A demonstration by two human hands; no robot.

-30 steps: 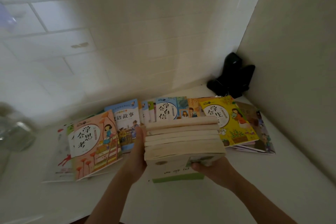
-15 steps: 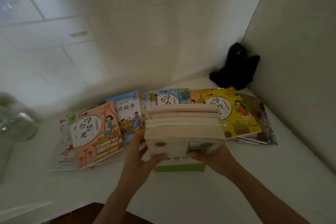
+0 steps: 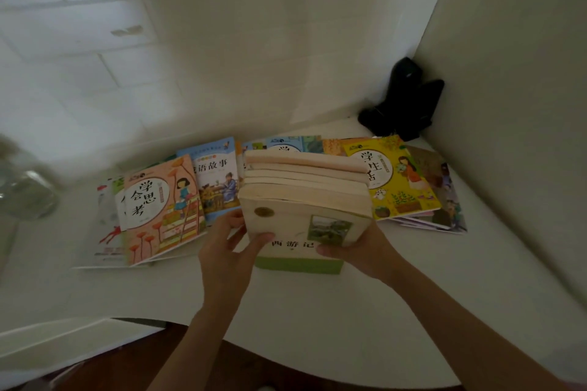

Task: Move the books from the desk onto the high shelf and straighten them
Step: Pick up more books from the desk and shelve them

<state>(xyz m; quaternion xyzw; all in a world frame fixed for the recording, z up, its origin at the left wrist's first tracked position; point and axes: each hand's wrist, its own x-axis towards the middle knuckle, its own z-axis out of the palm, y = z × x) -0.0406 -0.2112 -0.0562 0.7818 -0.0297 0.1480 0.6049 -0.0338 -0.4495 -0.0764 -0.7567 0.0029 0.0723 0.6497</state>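
Left hand (image 3: pixel 227 251) and right hand (image 3: pixel 359 251) gripping a stack of thick books (image 3: pixel 305 197) from both sides, above a white counter (image 3: pixel 317 311), picture books (image 3: pixel 162 209) fanned out behind, dark object (image 3: pixel 403 101) in far right corner

You're looking at a cream stack of books (image 3: pixel 305 194) whose front cover has a green band. Behind lie a peach book (image 3: pixel 162 209) (orange flowers), a yellow book (image 3: pixel 394 178) and a black object (image 3: pixel 403 101) on the white desk (image 3: pixel 317 320).

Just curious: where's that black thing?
The black object stands in the far right corner of the shelf, against the walls, just behind the yellow book.
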